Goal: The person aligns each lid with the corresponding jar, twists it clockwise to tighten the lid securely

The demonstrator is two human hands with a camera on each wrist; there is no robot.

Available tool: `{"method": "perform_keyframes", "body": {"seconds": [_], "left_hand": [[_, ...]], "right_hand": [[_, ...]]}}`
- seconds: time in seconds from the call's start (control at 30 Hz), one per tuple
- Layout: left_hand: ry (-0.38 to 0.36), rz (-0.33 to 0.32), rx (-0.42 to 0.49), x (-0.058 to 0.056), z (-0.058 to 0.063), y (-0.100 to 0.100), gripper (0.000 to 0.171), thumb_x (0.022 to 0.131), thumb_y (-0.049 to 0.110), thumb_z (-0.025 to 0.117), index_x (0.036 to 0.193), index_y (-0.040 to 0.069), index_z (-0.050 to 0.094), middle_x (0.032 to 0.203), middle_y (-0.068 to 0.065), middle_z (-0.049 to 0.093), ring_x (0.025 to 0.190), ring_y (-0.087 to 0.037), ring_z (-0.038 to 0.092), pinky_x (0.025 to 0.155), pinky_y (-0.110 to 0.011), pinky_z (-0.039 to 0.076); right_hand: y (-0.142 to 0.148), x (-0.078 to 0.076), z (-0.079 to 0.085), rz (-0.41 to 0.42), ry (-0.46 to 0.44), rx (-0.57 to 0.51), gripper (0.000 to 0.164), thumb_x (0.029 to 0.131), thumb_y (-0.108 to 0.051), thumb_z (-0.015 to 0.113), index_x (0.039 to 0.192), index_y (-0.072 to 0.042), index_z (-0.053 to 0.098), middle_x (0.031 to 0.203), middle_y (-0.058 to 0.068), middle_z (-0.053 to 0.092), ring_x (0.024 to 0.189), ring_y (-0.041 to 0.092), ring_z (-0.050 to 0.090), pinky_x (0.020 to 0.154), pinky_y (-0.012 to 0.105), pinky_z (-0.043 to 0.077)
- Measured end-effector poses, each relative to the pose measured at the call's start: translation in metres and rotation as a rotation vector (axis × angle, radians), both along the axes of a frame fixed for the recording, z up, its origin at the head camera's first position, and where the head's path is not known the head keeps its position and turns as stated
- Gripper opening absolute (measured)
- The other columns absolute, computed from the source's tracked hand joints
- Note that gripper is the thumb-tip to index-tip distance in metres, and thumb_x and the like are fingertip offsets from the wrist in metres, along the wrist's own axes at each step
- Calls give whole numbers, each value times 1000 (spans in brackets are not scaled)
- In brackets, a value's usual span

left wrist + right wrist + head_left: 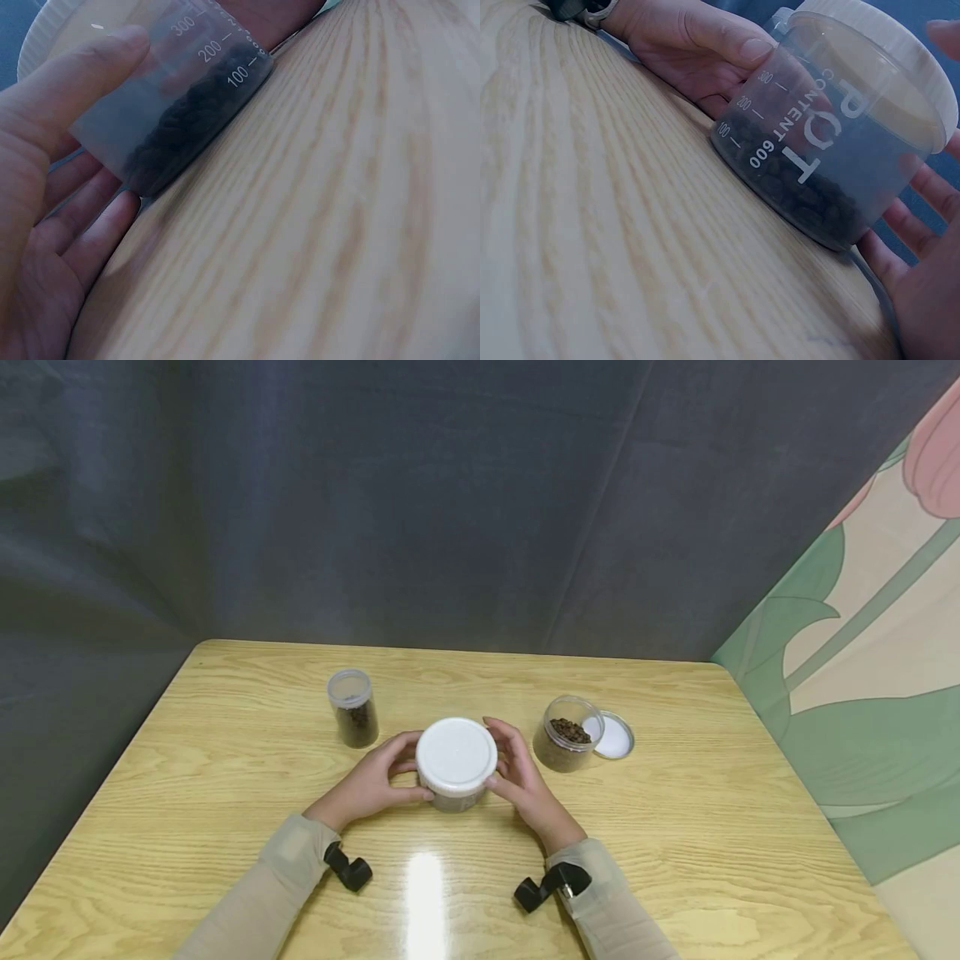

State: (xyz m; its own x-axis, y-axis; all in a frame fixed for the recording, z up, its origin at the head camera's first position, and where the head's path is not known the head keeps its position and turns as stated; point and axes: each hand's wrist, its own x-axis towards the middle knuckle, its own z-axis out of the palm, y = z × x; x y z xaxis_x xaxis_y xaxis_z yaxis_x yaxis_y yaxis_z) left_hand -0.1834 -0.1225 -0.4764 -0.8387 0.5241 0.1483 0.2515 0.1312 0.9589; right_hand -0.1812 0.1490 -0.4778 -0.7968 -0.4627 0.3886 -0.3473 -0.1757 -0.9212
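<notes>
A clear plastic jar [452, 803] with a white ribbed lid [457, 754] stands upright on the table between both hands. My left hand [375, 785] grips its left side, thumb at the front and fingers curved behind. From the right, my right hand [525, 781] holds it, with the thumb near the lid's edge and the fingers around the far side. In the right wrist view, the jar [780, 161] shows "POT CONTENT 600" and measuring marks. Dark bean-like pieces [195, 112] fill its lower part in the left wrist view.
Behind the left hand stands a tall clear container [358, 720] with dark contents. To the right, an open clear jar [558, 756] holds brown pieces, and a round white lid [618, 737] lies beside it. A dark curtain [420, 510] hangs behind the wooden table [690, 827].
</notes>
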Motion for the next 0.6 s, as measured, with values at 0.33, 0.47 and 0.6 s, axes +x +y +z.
{"method": "perform_keyframes", "body": {"seconds": [0.33,0.47,0.6], "left_hand": [[-8,0,-8,0,0,0,83,83,15,86,152,9,40,147,-13,48,133,-29,52,110,-26,48],[1,4,-10,0,-1,0,83,83,15,86,152,9,41,147,-12,49,133,-29,52,110,-26,48],[6,2,-2,0,-1,0,82,83,14,86,151,9,41,147,-12,49,133,-29,53,110,-26,48]], "right_hand": [[1,-1,0,11,18,31,78,96,-29,70,156,1,29,153,17,38,135,17,42,118,31,37],[-1,0,2,-14,-7,21,83,91,-27,77,153,2,30,148,18,42,133,18,45,115,29,41],[-2,1,4,-36,-29,16,88,85,-27,84,149,3,30,146,19,41,132,17,45,114,28,42]]}}
